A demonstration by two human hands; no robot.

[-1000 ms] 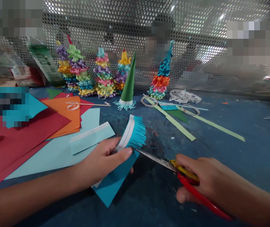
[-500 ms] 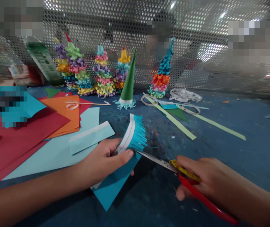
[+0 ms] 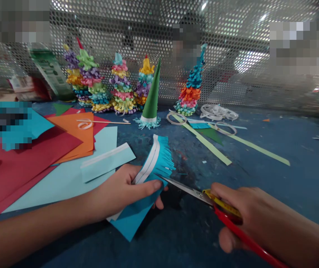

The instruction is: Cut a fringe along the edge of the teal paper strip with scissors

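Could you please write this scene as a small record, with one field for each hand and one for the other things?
Left hand: grips fringed teal paper, which has a white strip along it.
Right hand: holds red-handled scissors, their blades pointing at the paper.
Nearby: green paper cone with a fringed base; curled-paper cones in many colours.
Rest: red paper sheet, orange paper, pale green paper strips, perforated metal screen behind.

Bright glare on the perforated metal screen [image 3: 249, 61] at upper right, dimmer dark blue tabletop [image 3: 288, 193], soft shadow beneath the left hand [image 3: 123, 191], curved wide-angle distortion, blur toward the frame edges
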